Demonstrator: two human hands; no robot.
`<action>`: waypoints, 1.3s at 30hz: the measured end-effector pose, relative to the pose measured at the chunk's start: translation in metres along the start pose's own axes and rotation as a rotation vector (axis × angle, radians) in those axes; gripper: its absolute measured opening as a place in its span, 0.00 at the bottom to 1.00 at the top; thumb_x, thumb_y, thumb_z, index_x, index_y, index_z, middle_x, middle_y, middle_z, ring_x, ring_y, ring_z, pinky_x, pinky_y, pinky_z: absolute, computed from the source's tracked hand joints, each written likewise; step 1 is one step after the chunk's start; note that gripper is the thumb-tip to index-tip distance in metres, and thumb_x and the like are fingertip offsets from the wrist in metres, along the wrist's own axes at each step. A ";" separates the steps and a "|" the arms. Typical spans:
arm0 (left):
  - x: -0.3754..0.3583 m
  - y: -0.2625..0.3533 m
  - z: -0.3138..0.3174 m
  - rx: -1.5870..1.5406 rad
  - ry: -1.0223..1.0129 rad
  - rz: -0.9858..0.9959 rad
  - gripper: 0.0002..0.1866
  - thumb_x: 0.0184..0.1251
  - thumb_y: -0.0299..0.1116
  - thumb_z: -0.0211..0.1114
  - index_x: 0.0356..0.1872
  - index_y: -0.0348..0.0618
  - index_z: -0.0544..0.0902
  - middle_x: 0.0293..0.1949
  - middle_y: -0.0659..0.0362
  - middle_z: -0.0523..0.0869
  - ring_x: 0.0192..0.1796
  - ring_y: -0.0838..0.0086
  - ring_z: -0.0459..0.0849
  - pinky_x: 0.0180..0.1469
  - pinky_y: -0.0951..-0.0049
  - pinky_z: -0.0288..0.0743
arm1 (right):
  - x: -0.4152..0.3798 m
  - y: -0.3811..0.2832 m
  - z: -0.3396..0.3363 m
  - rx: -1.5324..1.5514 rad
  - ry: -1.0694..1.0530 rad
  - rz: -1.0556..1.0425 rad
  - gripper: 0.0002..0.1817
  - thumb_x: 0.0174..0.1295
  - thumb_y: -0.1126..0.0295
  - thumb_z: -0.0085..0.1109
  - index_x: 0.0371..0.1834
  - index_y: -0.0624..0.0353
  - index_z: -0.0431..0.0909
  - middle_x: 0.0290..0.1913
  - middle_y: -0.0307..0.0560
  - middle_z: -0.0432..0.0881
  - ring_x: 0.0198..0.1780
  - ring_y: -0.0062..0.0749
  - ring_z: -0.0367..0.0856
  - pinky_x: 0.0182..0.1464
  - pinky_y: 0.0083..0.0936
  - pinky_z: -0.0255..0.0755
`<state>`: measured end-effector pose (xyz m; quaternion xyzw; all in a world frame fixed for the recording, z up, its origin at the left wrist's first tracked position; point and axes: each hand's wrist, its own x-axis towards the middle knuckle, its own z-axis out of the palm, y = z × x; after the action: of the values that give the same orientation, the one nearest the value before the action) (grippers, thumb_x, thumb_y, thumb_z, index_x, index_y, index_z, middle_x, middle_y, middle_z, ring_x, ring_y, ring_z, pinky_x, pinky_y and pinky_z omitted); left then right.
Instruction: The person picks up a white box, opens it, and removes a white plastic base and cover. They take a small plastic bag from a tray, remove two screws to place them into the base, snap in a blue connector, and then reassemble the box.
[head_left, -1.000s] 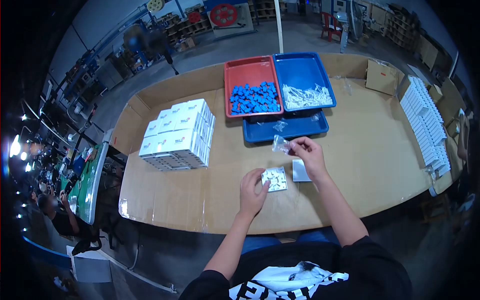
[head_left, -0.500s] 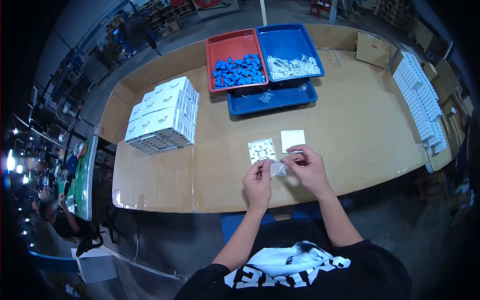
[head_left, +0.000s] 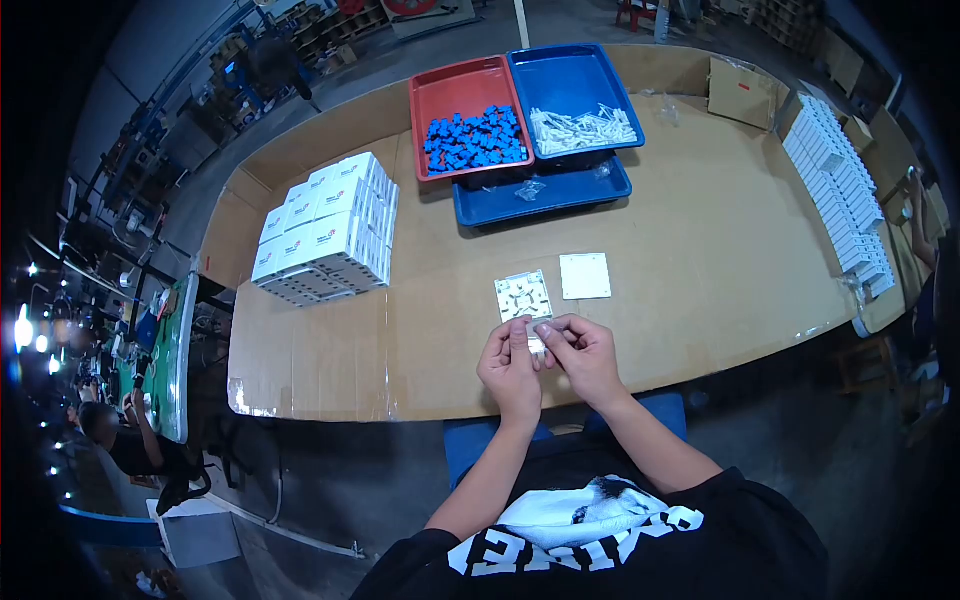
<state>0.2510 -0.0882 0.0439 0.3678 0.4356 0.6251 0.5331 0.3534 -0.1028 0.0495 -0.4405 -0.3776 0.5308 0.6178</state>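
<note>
Both my hands are together near the front of the table, closed around a small clear plastic bag (head_left: pixel 536 338). My left hand (head_left: pixel 511 373) pinches it from the left, and my right hand (head_left: pixel 585 362) presses on it from the right with the thumb on top. Fingers cover much of the bag, and its contents cannot be made out. Just beyond my fingers lies a white square frame plate (head_left: pixel 523 294) with cut-outs and raised parts. To its right is a flat white square cover (head_left: pixel 585 276), touched by neither hand.
A red tray (head_left: pixel 465 90) of blue parts and a blue tray (head_left: pixel 565 75) of white plugs rest above a lower blue tray (head_left: pixel 540 205). White boxed units (head_left: pixel 325 225) are stacked left; white plates (head_left: pixel 835 190) line the right edge. Another person (head_left: pixel 130 440) sits far left.
My right hand has moved left and slightly down to join my left hand on the bag. The bag, earlier spread out beside the left fingers, is now mostly covered.
</note>
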 end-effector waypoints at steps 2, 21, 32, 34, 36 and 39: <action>-0.003 0.003 0.003 -0.024 0.029 -0.003 0.14 0.83 0.38 0.64 0.47 0.35 0.84 0.31 0.64 0.85 0.23 0.90 0.71 0.23 0.84 0.62 | 0.000 -0.008 -0.004 -0.029 0.025 0.023 0.08 0.76 0.72 0.63 0.47 0.67 0.85 0.27 0.36 0.83 0.27 0.11 0.76 0.28 0.13 0.66; 0.021 -0.001 -0.019 0.075 0.130 0.084 0.17 0.86 0.39 0.57 0.53 0.33 0.84 0.22 0.66 0.76 0.25 0.89 0.68 0.28 0.83 0.58 | 0.009 -0.015 -0.027 0.099 0.150 0.002 0.12 0.78 0.65 0.61 0.44 0.64 0.87 0.24 0.32 0.78 0.24 0.10 0.68 0.26 0.14 0.59; 0.010 0.007 -0.013 0.047 -0.317 -0.174 0.10 0.80 0.32 0.66 0.50 0.35 0.86 0.38 0.61 0.87 0.27 0.87 0.74 0.30 0.83 0.69 | 0.007 -0.016 -0.030 0.081 0.105 0.087 0.12 0.78 0.63 0.62 0.45 0.62 0.87 0.23 0.31 0.77 0.24 0.09 0.68 0.25 0.13 0.57; 0.010 0.007 -0.013 0.037 -0.327 -0.200 0.10 0.78 0.31 0.68 0.50 0.35 0.86 0.39 0.61 0.88 0.28 0.87 0.75 0.30 0.83 0.70 | 0.007 -0.012 -0.032 0.073 0.092 0.088 0.12 0.78 0.63 0.62 0.45 0.62 0.87 0.24 0.31 0.77 0.24 0.09 0.68 0.25 0.13 0.57; 0.010 0.005 -0.015 0.046 -0.342 -0.234 0.10 0.77 0.31 0.69 0.51 0.35 0.87 0.39 0.61 0.88 0.29 0.87 0.76 0.30 0.83 0.71 | 0.007 -0.013 -0.032 0.072 0.097 0.098 0.12 0.78 0.63 0.62 0.45 0.62 0.87 0.24 0.31 0.77 0.24 0.09 0.69 0.25 0.13 0.58; 0.010 0.005 -0.016 0.068 -0.336 -0.237 0.10 0.76 0.31 0.70 0.49 0.35 0.87 0.38 0.62 0.88 0.29 0.88 0.76 0.30 0.84 0.71 | 0.008 -0.011 -0.033 0.067 0.111 0.135 0.12 0.77 0.64 0.63 0.46 0.62 0.87 0.26 0.32 0.78 0.25 0.09 0.69 0.26 0.12 0.59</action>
<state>0.2327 -0.0808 0.0426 0.4307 0.4015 0.4728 0.6555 0.3891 -0.1002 0.0489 -0.4726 -0.2944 0.5584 0.6149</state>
